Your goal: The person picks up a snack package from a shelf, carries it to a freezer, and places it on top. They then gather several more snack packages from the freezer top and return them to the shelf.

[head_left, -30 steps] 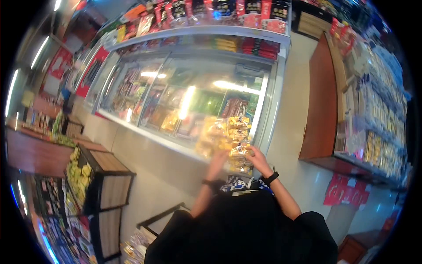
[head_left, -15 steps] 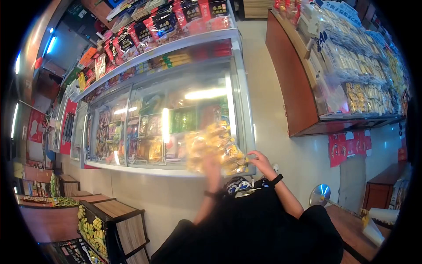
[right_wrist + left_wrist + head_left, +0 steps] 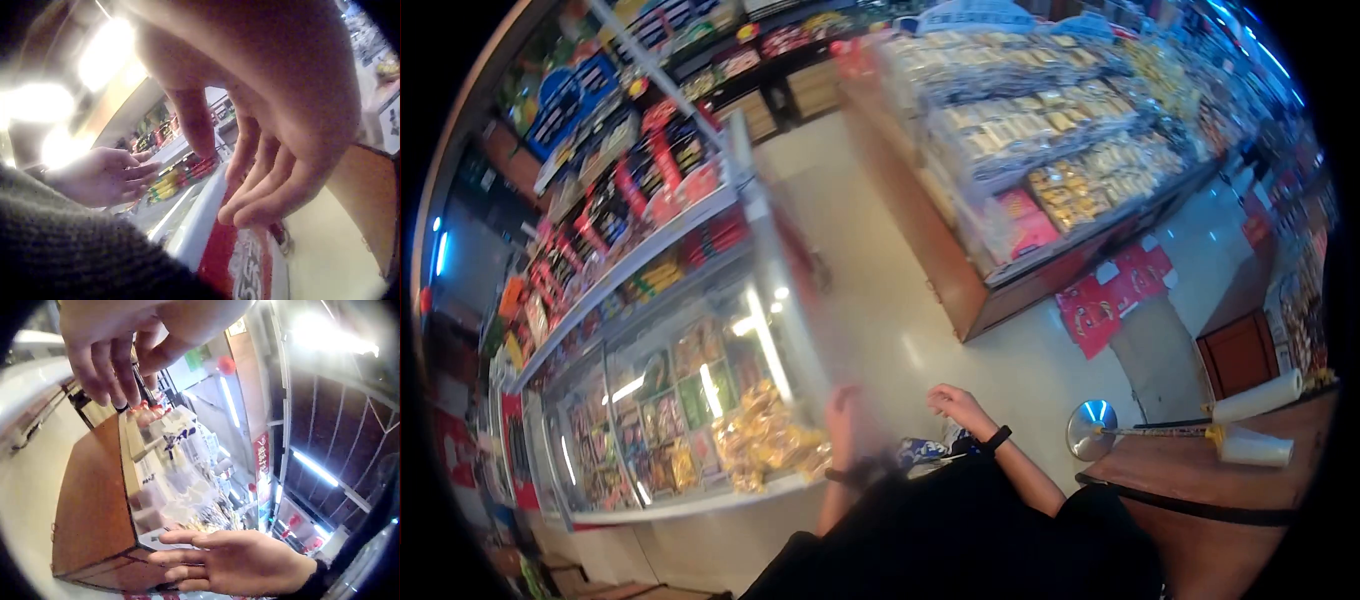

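My left hand (image 3: 842,425) is raised beside the right edge of the chest freezer (image 3: 775,495), empty. In the left wrist view its fingers hang loosely bent with nothing between them. My right hand (image 3: 962,408) is held up over the floor aisle, a little to the right, also empty. The left wrist view shows that right hand (image 3: 231,562) with fingers straight; in the right wrist view its fingers droop loosely. Nearest the left hand, a pile of yellow clear-wrapped snack packs (image 3: 760,435) lies on the freezer's glass top.
A wooden display stand (image 3: 920,220) heaped with wrapped packs (image 3: 1070,190) stands across the aisle. Pouches (image 3: 635,190) line a shelf above the freezer. At the lower right are a wooden counter (image 3: 1200,545), a round metal disc (image 3: 1091,430) and white rolls (image 3: 1255,445). Red sheets (image 3: 1090,315) lie on the floor.
Both hands have come away from the yellow packs, which now lie on the freezer top. The head view has swung right, toward the aisle and display stand.
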